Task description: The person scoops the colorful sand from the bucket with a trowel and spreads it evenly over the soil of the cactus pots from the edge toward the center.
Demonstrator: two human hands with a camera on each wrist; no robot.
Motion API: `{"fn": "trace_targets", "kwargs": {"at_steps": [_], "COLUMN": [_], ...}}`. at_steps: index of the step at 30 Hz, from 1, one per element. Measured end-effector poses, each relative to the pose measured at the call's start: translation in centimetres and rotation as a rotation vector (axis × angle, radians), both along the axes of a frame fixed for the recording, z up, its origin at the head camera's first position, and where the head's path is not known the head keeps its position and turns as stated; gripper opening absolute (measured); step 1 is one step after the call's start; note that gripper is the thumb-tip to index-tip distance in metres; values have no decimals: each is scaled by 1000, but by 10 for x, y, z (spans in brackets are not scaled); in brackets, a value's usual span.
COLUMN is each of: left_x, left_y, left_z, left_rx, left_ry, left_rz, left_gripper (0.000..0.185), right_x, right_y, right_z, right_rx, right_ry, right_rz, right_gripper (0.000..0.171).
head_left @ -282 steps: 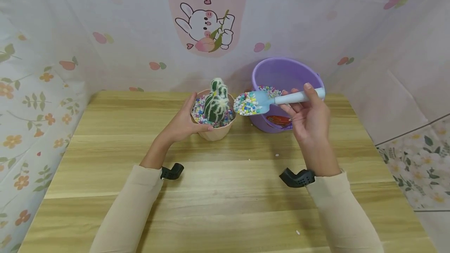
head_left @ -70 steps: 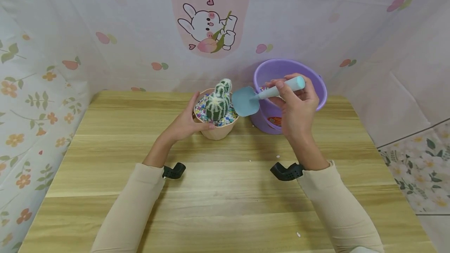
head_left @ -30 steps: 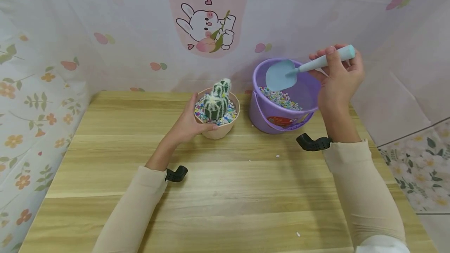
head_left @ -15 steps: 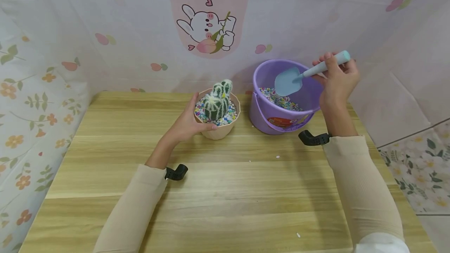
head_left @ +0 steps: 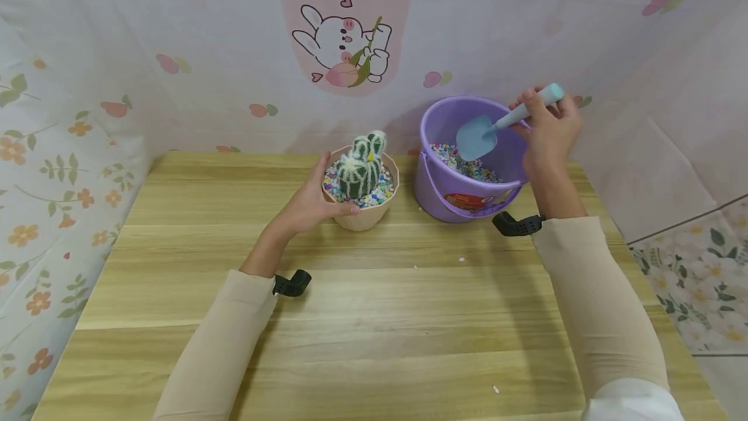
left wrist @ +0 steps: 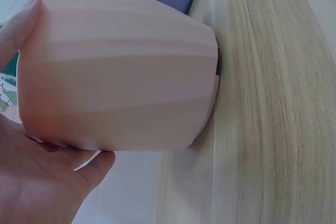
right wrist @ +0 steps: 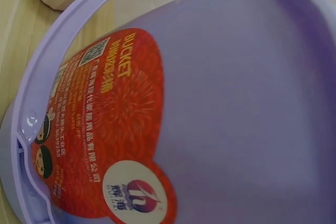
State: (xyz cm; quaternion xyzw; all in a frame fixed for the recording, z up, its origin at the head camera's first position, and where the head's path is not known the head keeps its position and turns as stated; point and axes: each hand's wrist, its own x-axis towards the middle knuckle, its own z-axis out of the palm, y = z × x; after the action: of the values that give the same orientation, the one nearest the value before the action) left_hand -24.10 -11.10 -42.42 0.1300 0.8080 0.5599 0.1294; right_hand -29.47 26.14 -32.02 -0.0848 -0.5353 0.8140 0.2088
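Note:
My left hand (head_left: pixel 312 203) grips the side of a peach flower pot (head_left: pixel 363 218), thumb at the near rim and fingers round the left side. A green cactus (head_left: pixel 358 177) with white fuzzy stripes stands in the pot, ringed by colourful pebbles (head_left: pixel 382 191). The left wrist view shows the ribbed pot wall (left wrist: pixel 121 72) in the curve of my hand. My right hand (head_left: pixel 552 132) holds the handle of a light blue hand trowel (head_left: pixel 476 138). Its blade hangs tilted inside the purple bucket (head_left: pixel 441 187), over the pebbles (head_left: pixel 464 164) there, its back facing up.
The bucket stands right of the pot, its handle (right wrist: pixel 39 82) hanging down over a red label (right wrist: pixel 126 103). A few stray pebbles (head_left: pixel 461 259) lie on the wooden table (head_left: pixel 374 330). A printed curtain (head_left: pixel 234 38) hangs just behind.
Earlier the trowel carried pebbles beside the pot, then was tipped there. My right hand has since brought it right, down into the bucket. My left hand has stayed on the pot.

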Motion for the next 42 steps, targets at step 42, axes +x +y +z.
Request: {"fn": "trace_targets", "kwargs": {"at_steps": [42], "left_x": [-3], "left_y": [-1], "left_z": [-1], "left_rx": [27], "left_ry": [-29], "left_rz": [-22], "left_gripper": [122], "right_x": [-10], "right_y": [-15], "right_z": [-15], "right_rx": [410], "right_ry": [-79], "right_rz": [345], "right_gripper": [23]}}
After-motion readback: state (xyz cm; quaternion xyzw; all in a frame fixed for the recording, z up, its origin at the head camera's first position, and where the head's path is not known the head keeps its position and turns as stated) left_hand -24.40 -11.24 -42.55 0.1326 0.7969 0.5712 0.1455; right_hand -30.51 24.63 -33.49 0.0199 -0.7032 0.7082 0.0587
